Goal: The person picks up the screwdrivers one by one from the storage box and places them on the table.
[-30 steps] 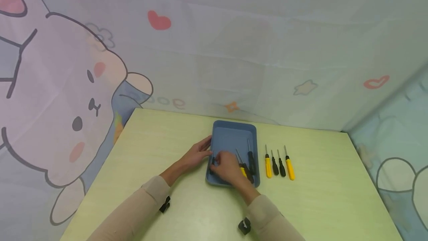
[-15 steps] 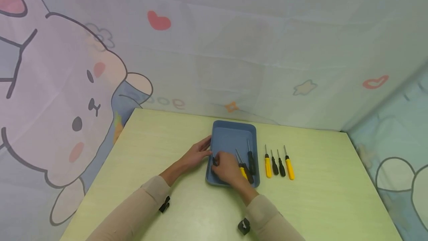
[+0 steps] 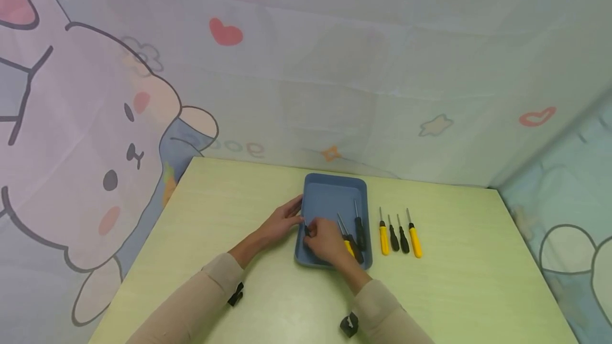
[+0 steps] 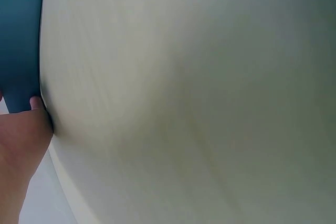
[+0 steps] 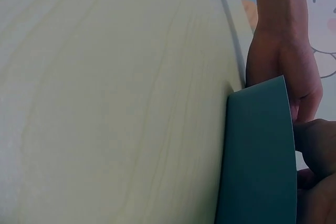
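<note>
In the head view, my left hand (image 3: 279, 222) lies against the left side of a blue tray (image 3: 334, 178), its fingers extended along the outer wall and the thumb at the rim. My right hand (image 3: 326, 239) reaches inside the tray and pinches a small black screwdriver (image 3: 307, 229) by the left wall; the hand hides part of it. To the right of that hand, a yellow-and-black screwdriver (image 3: 348, 246) and black screwdrivers (image 3: 360, 233) lie in the tray. The right wrist view shows the tray wall (image 5: 257, 156) from outside, with the left hand (image 5: 286, 64) beyond it.
Right of the tray, a row of screwdrivers lies on the pale table (image 3: 459, 259): a yellow one (image 3: 384, 239), two small black ones (image 3: 393, 238) and another yellow one (image 3: 415, 241). A printed curtain (image 3: 334, 68) hangs behind the table.
The black screwdriver in my right hand has shifted slightly, its handle now a little farther up along the tray's left wall. My left hand and the other screwdrivers stay where they were.
</note>
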A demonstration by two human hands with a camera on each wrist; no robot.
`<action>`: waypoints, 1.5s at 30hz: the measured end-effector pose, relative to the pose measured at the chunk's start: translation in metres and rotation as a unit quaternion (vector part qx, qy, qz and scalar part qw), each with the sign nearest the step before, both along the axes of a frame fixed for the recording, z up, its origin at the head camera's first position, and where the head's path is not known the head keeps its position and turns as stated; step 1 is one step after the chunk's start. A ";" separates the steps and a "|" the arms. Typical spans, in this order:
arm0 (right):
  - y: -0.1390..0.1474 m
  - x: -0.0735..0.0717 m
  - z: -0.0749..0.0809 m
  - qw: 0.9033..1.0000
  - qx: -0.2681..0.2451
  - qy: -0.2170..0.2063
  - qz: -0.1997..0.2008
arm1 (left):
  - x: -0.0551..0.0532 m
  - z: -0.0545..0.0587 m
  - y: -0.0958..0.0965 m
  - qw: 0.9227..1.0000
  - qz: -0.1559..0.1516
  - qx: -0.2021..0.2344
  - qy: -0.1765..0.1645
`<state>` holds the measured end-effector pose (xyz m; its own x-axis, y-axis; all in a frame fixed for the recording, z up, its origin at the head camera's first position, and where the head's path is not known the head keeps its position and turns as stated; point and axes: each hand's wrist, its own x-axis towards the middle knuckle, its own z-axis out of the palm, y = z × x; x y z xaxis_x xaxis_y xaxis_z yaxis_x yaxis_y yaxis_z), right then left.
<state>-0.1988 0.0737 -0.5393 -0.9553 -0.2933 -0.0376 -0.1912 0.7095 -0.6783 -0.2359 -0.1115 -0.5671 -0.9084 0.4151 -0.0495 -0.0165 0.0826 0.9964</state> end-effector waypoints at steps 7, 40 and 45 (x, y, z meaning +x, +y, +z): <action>0.000 0.002 -0.002 1.000 -0.012 -0.005 -0.017 | -0.001 -0.003 -0.001 1.000 -0.004 0.006 0.001; 0.004 0.007 -0.002 0.995 -0.069 -0.019 -0.066 | 0.003 0.005 0.001 1.000 0.006 -0.002 -0.001; 0.009 0.006 -0.002 0.994 -0.077 -0.012 -0.074 | 0.003 0.004 0.001 1.000 0.008 -0.001 0.002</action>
